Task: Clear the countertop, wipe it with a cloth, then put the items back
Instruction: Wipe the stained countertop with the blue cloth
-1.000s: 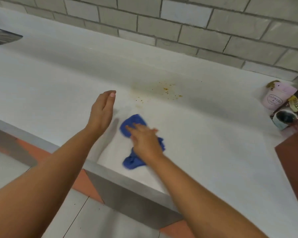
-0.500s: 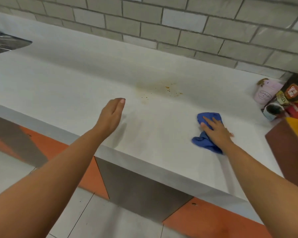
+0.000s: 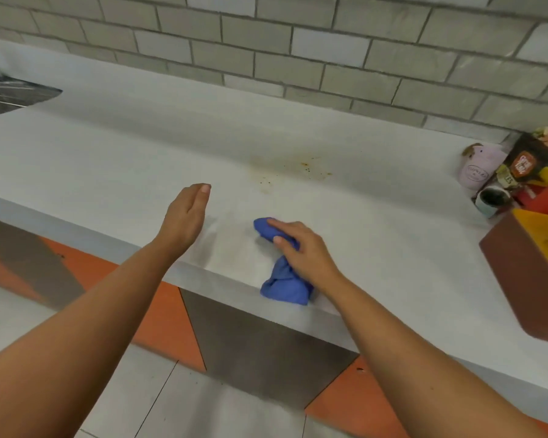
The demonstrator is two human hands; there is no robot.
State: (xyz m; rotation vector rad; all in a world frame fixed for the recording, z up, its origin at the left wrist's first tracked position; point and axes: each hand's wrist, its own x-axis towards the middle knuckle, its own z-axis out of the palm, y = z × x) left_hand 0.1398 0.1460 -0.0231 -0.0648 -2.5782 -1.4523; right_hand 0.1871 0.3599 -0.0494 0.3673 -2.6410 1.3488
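Right hand (image 3: pixel 304 251): fingers laid nearly flat, pressing the bunched blue cloth (image 3: pixel 285 287) onto the white countertop (image 3: pixel 108 159) near its front edge. Left hand (image 3: pixel 184 219): empty, fingers straight and together, held edge-on over the counter, left of the cloth and apart from it. Beyond: brownish stain specks (image 3: pixel 298 172) behind the cloth; pink mug (image 3: pixel 478 169), packets and brown box (image 3: pixel 532 279) grouped at far right; grey tile wall (image 3: pixel 298 58) behind; sink edge (image 3: pixel 10 93) at far left.

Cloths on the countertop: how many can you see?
1. The blue cloth lies bunched at the front edge of the countertop, under the right hand pressing it. Another could hide behind the items at far right.
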